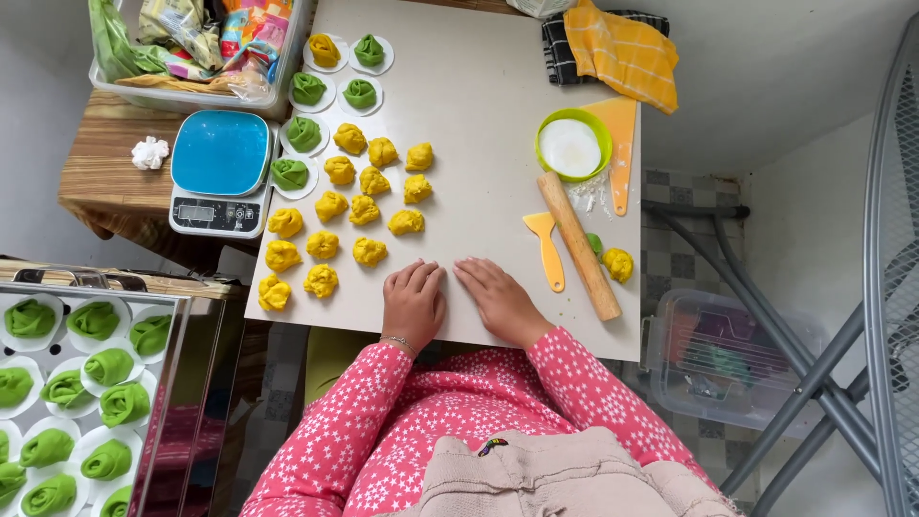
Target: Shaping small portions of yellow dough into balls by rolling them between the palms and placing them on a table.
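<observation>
Yellow dough lumps [369, 252] lie in rows on the bench [479, 144], up and to the left of my left hand [414, 302], which is the nearer one. Both my hands rest flat, fingers stretched out, holding nothing. My right hand [498, 297] lies just beside the left; the rolling pin [578, 244] lies to its right, its long axis slanting away from me, near a yellow scraper [546, 249].

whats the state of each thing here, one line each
left hand: empty, flat on the board
right hand: empty, flat on the board
yellow dough pieces: portioned, unrolled, in rows
green dough rolls: shaped, each on a white paper
rolling pin: lying idle
green bowl: holding white flour
scale: nothing on it
</observation>
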